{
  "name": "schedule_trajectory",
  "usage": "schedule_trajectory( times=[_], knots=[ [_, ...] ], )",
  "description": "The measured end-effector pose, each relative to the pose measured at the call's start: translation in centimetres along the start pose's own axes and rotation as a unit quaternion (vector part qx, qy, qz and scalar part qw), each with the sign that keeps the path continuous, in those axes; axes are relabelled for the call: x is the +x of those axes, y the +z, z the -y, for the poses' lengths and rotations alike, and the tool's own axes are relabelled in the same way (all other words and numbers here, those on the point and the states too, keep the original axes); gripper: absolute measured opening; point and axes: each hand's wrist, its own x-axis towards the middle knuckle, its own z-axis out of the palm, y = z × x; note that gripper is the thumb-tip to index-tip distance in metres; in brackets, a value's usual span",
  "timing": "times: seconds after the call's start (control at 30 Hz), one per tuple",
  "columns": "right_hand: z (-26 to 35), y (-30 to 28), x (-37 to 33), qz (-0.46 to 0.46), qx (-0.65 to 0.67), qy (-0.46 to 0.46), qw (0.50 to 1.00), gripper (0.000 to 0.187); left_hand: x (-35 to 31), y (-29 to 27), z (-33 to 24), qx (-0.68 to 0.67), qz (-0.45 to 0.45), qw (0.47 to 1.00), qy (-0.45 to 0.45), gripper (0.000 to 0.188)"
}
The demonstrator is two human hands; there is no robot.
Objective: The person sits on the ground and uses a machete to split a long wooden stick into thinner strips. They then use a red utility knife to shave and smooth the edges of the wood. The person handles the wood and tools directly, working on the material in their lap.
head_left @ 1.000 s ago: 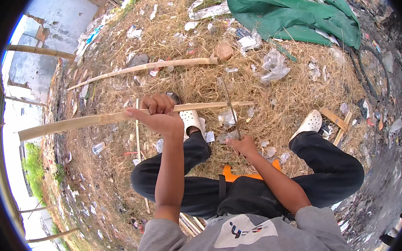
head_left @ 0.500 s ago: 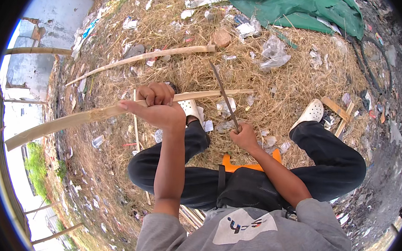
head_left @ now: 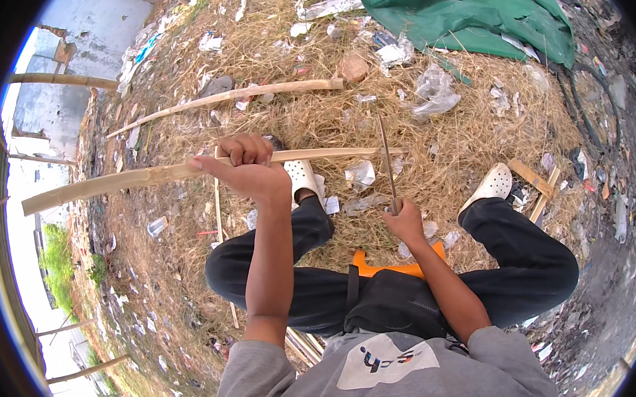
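A long pale split-bamboo strip slants across in front of me, its thick end out to the left. My left hand is closed around it, thumb laid along the strip. In my right hand is a knife with a long, narrow dark blade, gripped by its handle and pointing away from me. The blade crosses the strip's thin right end in the picture; whether they touch I cannot tell. Another bamboo strip lies on the dry grass beyond.
I sit low with knees spread, an orange plastic seat edge showing between my legs. Pale clogs are on my feet. Wood offcuts lie by the right foot. Litter, a green tarp and a black hose lie farther off.
My right hand and the knife have shifted to the right, and the blade stands more upright in the picture. The strip's thick left end has risen slightly; my left hand keeps its hold.
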Motion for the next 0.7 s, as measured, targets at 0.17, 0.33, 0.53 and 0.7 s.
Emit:
schedule_trajectory(
  times=[0.17,0.33,0.53,0.7],
  knots=[
    [-4.4,-1.0,0.6,0.074,0.137,0.159,0.975,0.031,0.4,-0.3,0.3,0.007,0.001,1.000,-0.005,0.066],
    [-3.4,-1.3,1.7,0.015,0.087,0.101,0.991,0.037,0.2,0.1,0.2,0.010,0.008,1.000,-0.002,0.066],
    [2.2,-1.1,-0.1,0.102,0.111,-0.044,0.988,0.037,-0.4,0.6,-0.1,0.018,0.016,1.000,-0.004,0.066],
    [4.0,-1.7,-0.4,0.118,0.078,0.026,0.990,0.033,-0.5,0.0,0.0,-0.003,0.040,0.999,0.001,0.066]
  ],
)
